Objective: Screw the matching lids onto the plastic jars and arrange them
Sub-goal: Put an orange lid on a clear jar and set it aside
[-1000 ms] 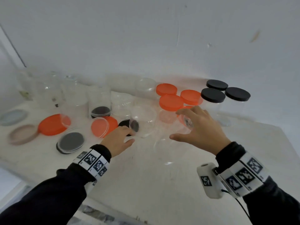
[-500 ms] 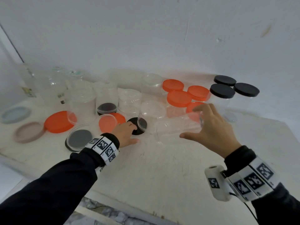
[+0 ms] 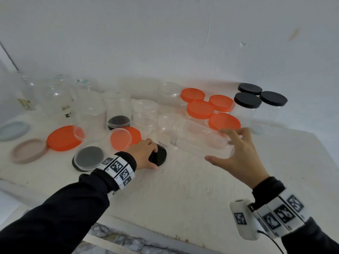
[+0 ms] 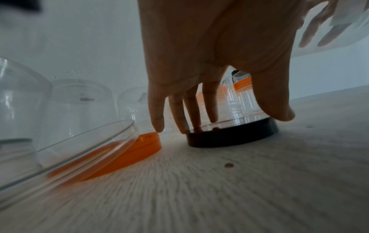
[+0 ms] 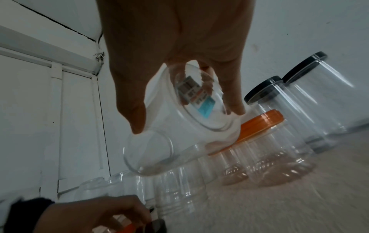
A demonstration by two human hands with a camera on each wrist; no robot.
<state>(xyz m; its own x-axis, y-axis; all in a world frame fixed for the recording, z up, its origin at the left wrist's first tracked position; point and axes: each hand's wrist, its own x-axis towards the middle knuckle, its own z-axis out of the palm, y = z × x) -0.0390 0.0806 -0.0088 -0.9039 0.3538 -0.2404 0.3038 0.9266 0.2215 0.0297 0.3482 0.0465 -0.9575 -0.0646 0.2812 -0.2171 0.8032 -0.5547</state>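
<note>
My left hand (image 3: 149,154) reaches down onto a black lid (image 3: 159,156) that lies flat on the white table (image 3: 183,189). In the left wrist view its fingers (image 4: 185,124) and thumb curl round the rim of the black lid (image 4: 231,137). My right hand (image 3: 220,145) holds a clear lidless jar (image 3: 190,132) by its base, above the table. The jar lies nearly level with its mouth pointing left. In the right wrist view the clear jar (image 5: 179,129) has a label on its base, held by my right hand (image 5: 187,119).
Three black-lidded jars (image 3: 247,103) stand at the back right, with orange-lidded jars (image 3: 200,110) beside them. Upturned clear jars (image 3: 91,114) crowd the back left. Loose orange lids (image 3: 64,138), a clear lid over a dark one (image 3: 89,157) and two pale lids (image 3: 27,151) lie left.
My left hand has moved off the jar's mouth to the black lid and curled round it. My right hand has carried the jar a little to the right.
</note>
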